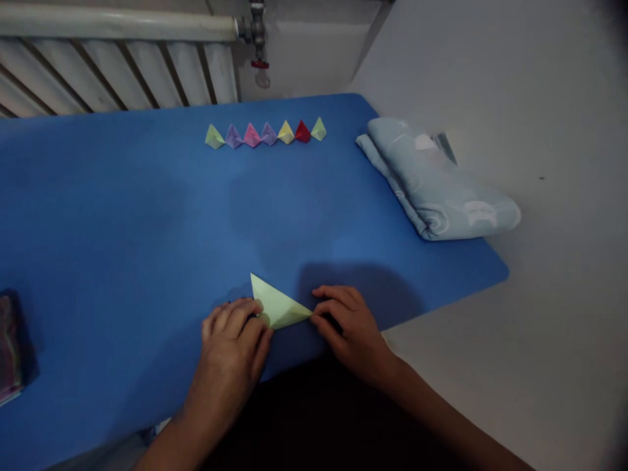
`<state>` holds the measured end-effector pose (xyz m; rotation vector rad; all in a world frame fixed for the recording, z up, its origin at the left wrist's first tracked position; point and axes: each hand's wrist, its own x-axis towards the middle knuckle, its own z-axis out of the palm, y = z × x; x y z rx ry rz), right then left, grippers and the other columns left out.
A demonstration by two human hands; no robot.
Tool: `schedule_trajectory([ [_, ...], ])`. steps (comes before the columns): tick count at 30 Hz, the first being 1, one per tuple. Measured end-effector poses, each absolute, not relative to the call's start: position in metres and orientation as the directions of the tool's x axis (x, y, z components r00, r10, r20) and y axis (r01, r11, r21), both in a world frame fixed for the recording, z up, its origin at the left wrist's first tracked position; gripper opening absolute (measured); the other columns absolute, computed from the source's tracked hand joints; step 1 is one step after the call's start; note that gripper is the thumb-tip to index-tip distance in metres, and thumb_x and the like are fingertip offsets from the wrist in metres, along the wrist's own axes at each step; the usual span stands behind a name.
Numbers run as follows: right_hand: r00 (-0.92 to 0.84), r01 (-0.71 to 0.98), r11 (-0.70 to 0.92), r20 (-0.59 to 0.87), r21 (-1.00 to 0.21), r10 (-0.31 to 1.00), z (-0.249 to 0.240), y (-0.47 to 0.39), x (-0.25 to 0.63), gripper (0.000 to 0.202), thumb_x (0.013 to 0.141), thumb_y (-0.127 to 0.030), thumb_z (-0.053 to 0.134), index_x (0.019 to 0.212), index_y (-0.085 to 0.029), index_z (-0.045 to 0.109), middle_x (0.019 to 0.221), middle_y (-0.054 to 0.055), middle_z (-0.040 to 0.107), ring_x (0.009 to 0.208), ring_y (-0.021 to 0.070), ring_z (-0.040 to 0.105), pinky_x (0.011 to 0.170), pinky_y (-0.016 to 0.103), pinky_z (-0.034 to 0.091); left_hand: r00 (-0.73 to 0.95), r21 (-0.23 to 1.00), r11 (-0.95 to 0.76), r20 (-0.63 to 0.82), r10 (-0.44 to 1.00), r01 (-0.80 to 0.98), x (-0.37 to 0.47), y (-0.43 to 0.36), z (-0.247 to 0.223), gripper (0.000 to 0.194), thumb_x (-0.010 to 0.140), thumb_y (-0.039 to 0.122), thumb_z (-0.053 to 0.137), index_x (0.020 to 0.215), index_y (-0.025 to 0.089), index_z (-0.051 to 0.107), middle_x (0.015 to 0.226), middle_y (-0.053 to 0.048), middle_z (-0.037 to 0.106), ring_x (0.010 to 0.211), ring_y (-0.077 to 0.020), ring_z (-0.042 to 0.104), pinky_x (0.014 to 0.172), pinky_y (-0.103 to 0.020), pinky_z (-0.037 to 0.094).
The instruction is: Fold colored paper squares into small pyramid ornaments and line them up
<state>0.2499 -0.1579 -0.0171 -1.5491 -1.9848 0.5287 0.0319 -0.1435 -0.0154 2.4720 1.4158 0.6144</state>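
A pale green folded paper, roughly triangular, lies on the blue table near its front edge. My left hand is over the paper's left side, its curled fingers and thumb pressed on it; they cover the lower left corner. At the right, my right hand pinches the paper's pointed right corner between thumb and forefinger, with the other fingers curled. The top left corner of the paper points away from me and is free.
Several small folded paper pieces in green, purple, pink, yellow and red stand in a row at the back. A folded light blue cloth lies at the right. A dark-edged object sits far left. Behind is a radiator.
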Motion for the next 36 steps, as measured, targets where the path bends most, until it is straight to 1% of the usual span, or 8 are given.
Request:
schedule_trajectory([
  [7,-0.148,0.735,0.237,0.191,-0.635,0.971,-0.016,-0.155,0.247,0.009,0.087,-0.017,0.056,0.080,-0.019,0.061,0.108,0.009,0.064,0.103,0.0225,0.055,0.089,0.041,0.042,0.399,0.430,-0.452,0.212,0.892,0.782,0.036,-0.141,-0.012,0.013,0.089,0.018,0.052,0.079,0.018,0.061,0.102,-0.007,0.065,0.098,-0.0240,0.056,0.086,-0.043,0.037],
  [17,-0.122,0.761,0.220,0.198,-0.610,0.973,-0.017,-0.154,0.243,0.010,0.084,-0.014,0.058,0.076,-0.019,0.058,0.107,0.009,0.064,0.102,0.0234,0.055,0.087,0.041,0.042,0.390,0.436,-0.427,0.177,0.904,0.792,0.038,-0.139,-0.012,0.013,0.088,0.019,0.052,0.078,0.018,0.060,0.100,-0.007,0.065,0.097,-0.0250,0.056,0.084,-0.043,0.037],
  [21,-0.116,0.763,0.211,0.192,-0.611,0.974,-0.016,-0.154,0.242,0.010,0.084,-0.013,0.058,0.076,-0.019,0.057,0.107,0.008,0.064,0.102,0.0232,0.055,0.087,0.041,0.041,0.383,0.437,-0.418,0.172,0.908,0.796,0.038,-0.139,-0.012,0.013,0.087,0.017,0.051,0.078,0.018,0.061,0.100,-0.007,0.065,0.100,-0.0256,0.055,0.084,-0.042,0.038],
  [28,-0.100,0.761,0.158,0.127,-0.629,0.987,-0.012,-0.155,0.242,0.011,0.084,-0.014,0.057,0.075,-0.020,0.056,0.109,0.008,0.064,0.106,0.0242,0.054,0.088,0.042,0.039,0.355,0.444,-0.372,0.125,0.926,0.815,0.030,-0.137,-0.018,0.014,0.086,0.028,0.056,0.077,0.020,0.062,0.102,-0.007,0.064,0.101,-0.0267,0.053,0.084,-0.042,0.038],
  [30,-0.095,0.765,0.144,0.110,-0.628,0.989,-0.010,-0.155,0.242,0.010,0.084,-0.015,0.058,0.075,-0.020,0.056,0.109,0.007,0.065,0.106,0.0247,0.054,0.089,0.042,0.038,0.363,0.433,-0.386,0.138,0.922,0.815,0.026,-0.136,-0.021,0.013,0.086,0.030,0.057,0.080,0.020,0.063,0.103,-0.007,0.064,0.102,-0.0270,0.052,0.084,-0.042,0.038],
  [33,-0.084,0.769,0.120,0.088,-0.628,0.993,-0.008,-0.154,0.242,0.010,0.083,-0.015,0.057,0.076,-0.021,0.056,0.109,0.007,0.065,0.105,0.0248,0.054,0.087,0.042,0.038,0.413,0.394,-0.449,0.177,0.893,0.802,0.021,-0.134,-0.023,0.016,0.089,0.030,0.054,0.096,0.024,0.067,0.103,-0.007,0.062,0.103,-0.0265,0.051,0.084,-0.042,0.040],
  [36,-0.082,0.758,0.121,0.090,-0.640,0.993,-0.009,-0.153,0.241,0.010,0.082,-0.013,0.056,0.076,-0.021,0.057,0.108,0.006,0.065,0.105,0.0245,0.054,0.087,0.042,0.038,0.481,0.295,-0.532,0.231,0.846,0.793,0.021,-0.135,-0.022,0.026,0.090,0.023,0.051,0.110,0.032,0.065,0.103,-0.006,0.061,0.100,-0.0262,0.050,0.083,-0.042,0.041],
])
